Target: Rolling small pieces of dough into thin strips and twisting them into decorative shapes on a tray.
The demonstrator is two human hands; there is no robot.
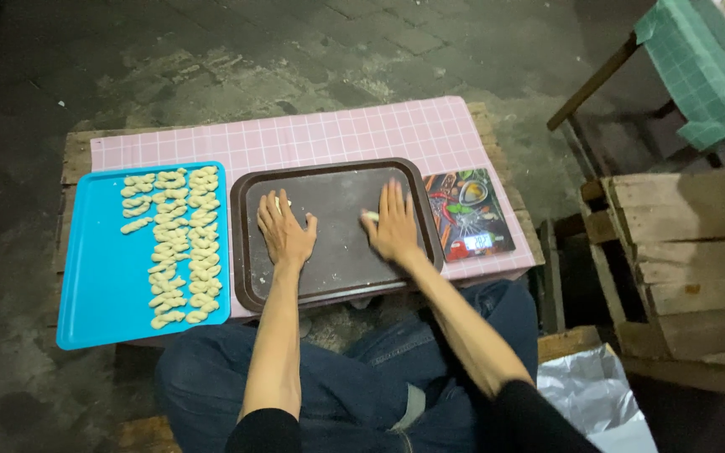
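Both hands lie flat and open on the brown tray [337, 285], the left hand [285, 233] near one dough bit [279, 202], the right hand [393, 228] touching another small dough piece [370, 217], which looks soft, light and sticky, best pinched gently at its middle.

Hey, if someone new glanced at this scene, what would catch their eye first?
Probably the bright blue tray on the left, lined with rows of pale dough twists. Next, the two hands pressed flat on the dark brown tray in the middle: left hand, right hand against a small dough piece. A colourful scale sits at right.
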